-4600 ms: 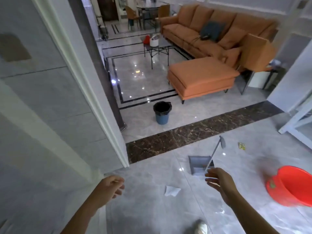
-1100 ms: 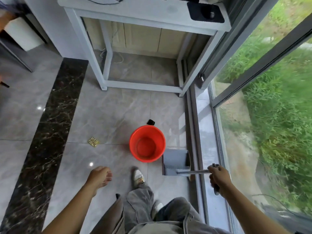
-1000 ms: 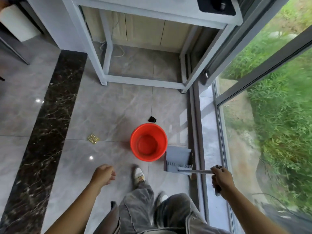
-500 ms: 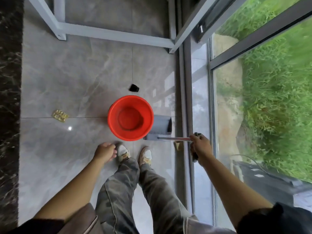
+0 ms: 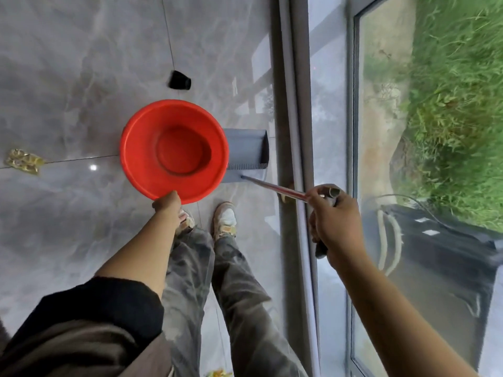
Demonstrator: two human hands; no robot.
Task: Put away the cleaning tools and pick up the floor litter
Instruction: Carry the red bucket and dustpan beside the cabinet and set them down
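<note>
Half a second ago the left hand (image 5: 168,203) hung beside the shoes; now it has reached forward to the near rim of the one red basin (image 5: 174,151) at frame centre, fingers hidden behind the rim, so whether it grips cannot be told. Its fellow, the right hand (image 5: 333,227), stays clamped on the handle (image 5: 275,188) of the single grey dustpan (image 5: 246,149), which sits on the tiled floor (image 5: 68,77) just right of the basin, its left part covered by the basin's rim, hard against the sliding-door track (image 5: 288,104).

Two pieces of litter show clearly: one gold wrapper (image 5: 23,161) at the left edge, and one small black object (image 5: 179,80) above the basin, too blurred to name. A third yellowish scrap (image 5: 219,373) is cut off at the bottom edge. Two sneakers (image 5: 224,220) stand below the basin, the left one partly behind the forearm.
</note>
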